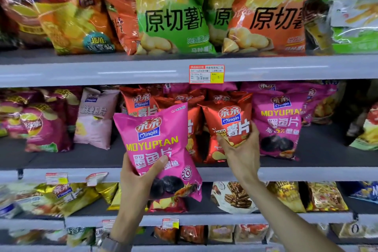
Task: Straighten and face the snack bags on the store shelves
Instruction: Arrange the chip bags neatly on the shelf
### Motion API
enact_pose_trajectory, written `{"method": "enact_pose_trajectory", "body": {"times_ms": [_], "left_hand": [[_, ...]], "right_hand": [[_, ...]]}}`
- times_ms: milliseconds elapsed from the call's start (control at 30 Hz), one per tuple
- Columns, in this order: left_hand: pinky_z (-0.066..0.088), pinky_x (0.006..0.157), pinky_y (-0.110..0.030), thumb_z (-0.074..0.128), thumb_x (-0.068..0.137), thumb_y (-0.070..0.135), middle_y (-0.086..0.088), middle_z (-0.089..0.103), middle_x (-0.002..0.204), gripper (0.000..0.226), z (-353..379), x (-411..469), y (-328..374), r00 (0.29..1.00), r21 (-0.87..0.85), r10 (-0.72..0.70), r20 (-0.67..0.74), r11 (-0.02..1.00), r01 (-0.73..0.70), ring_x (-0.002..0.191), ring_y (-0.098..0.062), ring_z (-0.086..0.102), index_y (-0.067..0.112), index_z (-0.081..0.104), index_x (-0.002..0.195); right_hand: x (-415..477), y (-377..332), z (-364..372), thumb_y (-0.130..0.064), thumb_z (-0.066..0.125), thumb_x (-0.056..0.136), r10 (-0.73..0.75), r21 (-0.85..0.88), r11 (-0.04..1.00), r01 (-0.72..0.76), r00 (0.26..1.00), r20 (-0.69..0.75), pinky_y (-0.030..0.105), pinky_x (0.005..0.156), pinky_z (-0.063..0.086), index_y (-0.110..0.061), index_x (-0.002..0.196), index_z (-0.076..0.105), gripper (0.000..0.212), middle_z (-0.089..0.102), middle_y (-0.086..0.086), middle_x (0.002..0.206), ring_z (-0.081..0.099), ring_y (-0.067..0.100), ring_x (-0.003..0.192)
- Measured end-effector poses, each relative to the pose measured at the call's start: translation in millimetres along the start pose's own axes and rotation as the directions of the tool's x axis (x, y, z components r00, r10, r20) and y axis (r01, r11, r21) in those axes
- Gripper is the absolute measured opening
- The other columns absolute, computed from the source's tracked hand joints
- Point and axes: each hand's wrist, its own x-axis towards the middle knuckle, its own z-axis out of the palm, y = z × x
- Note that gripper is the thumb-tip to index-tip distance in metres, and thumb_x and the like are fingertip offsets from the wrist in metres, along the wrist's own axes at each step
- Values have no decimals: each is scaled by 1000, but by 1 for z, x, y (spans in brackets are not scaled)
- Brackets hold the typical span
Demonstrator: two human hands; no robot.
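Note:
My left hand [141,178] grips a pink Moyupian snack bag [157,147] by its lower half and holds it upright in front of the middle shelf [306,174], clear of the row. My right hand [241,149] grips a red potato chip bag [229,122] at its lower edge; this bag stands upright at the front of the middle shelf. More red bags [141,102] stand behind and to the left. Another pink Moyupian bag [280,127] stands just right of the red one.
Large green [173,12] and orange [268,16] chip bags fill the upper shelf, with a price tag [206,74] on its edge. A pale pink bag [96,116] and purple bags [43,127] stand at middle left. Gold bags [67,196] and others fill the lower shelves.

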Motion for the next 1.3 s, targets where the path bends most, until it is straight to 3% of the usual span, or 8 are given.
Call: {"method": "enact_pose_trajectory", "body": {"times_ms": [367,467,600,700,867,1033,1167,1300], "left_hand": [[61,68,-21,89,65,25,4,80,103,64,26,-23,0,989,59,-57,137,997,50,90,-15,79,20,60,122],[61,69,-22,89,65,27,5,80,105,67,44,-27,-1,981,67,-69,179,996,58,91,-15,79,23,60,125],[61,72,-21,89,69,30,9,79,107,65,83,-34,-3,969,84,-69,238,995,50,95,-13,78,28,59,126],[62,76,-23,90,72,30,10,79,108,65,123,-40,-4,960,118,-45,277,993,13,96,-12,78,28,58,128],[61,76,-21,90,75,25,10,78,108,61,203,-56,-1,947,104,12,322,993,-48,96,-10,77,24,58,127],[59,90,-29,92,72,49,18,77,113,72,297,-80,-9,903,146,17,430,985,-88,103,-3,74,30,56,132],[50,108,-38,85,86,43,15,70,133,72,362,-91,-29,851,178,10,525,976,-122,124,-5,66,28,49,147],[52,108,-38,80,84,53,21,64,139,78,415,-93,-45,858,244,34,512,952,-183,128,0,61,40,43,152]], "right_hand": [[-8,7,-5,-75,74,75,-6,6,1000,6,995,104,49,116,38,-32,158,16,110,39,-3,152,36,19,143],[-27,10,-36,-72,58,88,-1,165,986,-24,989,148,47,119,33,-39,154,26,80,38,-14,149,34,11,143],[-50,4,-80,-54,47,100,-4,406,904,-130,950,314,40,109,46,-37,138,50,42,59,-19,134,54,6,131],[-58,-2,-111,-42,46,102,-88,490,861,-133,911,402,28,97,55,-25,147,45,49,64,-13,135,61,12,127],[-35,16,-169,-48,70,91,-118,420,901,-110,870,479,20,97,53,-45,153,30,75,57,-24,141,57,0,129],[20,69,-234,-47,80,84,-39,367,921,-133,904,426,31,95,57,-37,147,42,75,67,-16,132,65,7,120],[75,103,-287,-40,87,79,34,427,883,-193,935,352,33,82,62,-30,146,46,79,72,-14,122,71,11,111],[135,134,-317,-34,88,79,47,423,880,-217,925,377,29,72,59,-32,142,47,76,72,-10,121,72,14,107]]}}
